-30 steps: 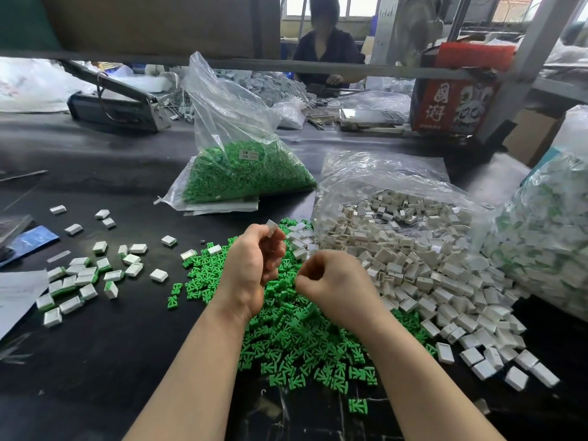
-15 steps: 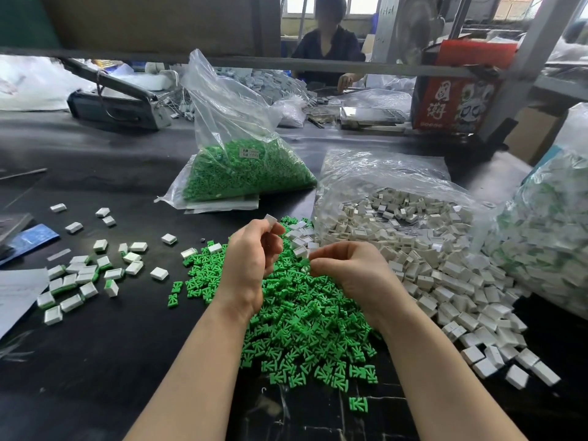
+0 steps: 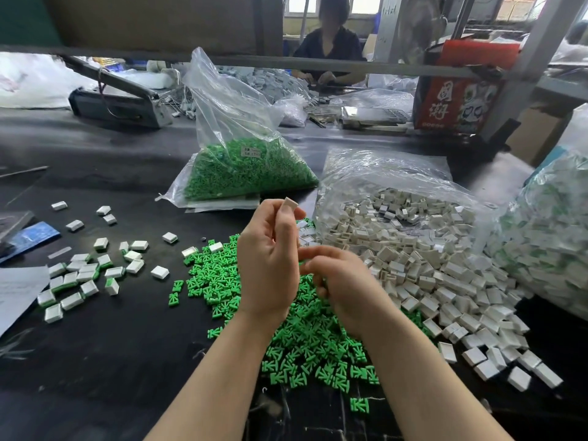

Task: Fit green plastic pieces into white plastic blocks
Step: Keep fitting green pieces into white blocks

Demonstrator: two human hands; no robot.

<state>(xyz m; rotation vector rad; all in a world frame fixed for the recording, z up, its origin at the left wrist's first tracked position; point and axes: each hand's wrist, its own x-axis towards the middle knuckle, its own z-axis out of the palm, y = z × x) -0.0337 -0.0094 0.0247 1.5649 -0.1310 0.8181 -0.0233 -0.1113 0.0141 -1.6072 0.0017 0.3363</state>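
Two bare hands work above a dark desk (image 3: 95, 361) strewn with small plastic parts. The left hand (image 3: 270, 265) is raised with its fingers curled, pinching a small white rectangular plastic block (image 3: 290, 203) between thumb and fingertips, higher than half a second ago. The right hand (image 3: 346, 288) has drawn in from the pile edge and now sits just beside the left, fingers loosely curled toward it; whether it holds a green piece cannot be told, since its fingertips are blurred. Beneath both wrists lies a loose heap of small green plastic pieces (image 3: 305, 345), touching on its right a spill of white plastic blocks (image 3: 445, 281) that pours from a clear plastic bag (image 3: 381, 167). To the left, well apart, a scatter of white blocks already fitted with green (image 3: 76, 278) rests on the desk. Behind the heap stands a clear bag of green pieces (image 3: 245, 170), unmoved. Across the desk a seated person in dark clothing (image 3: 327, 52) keeps both hands low.
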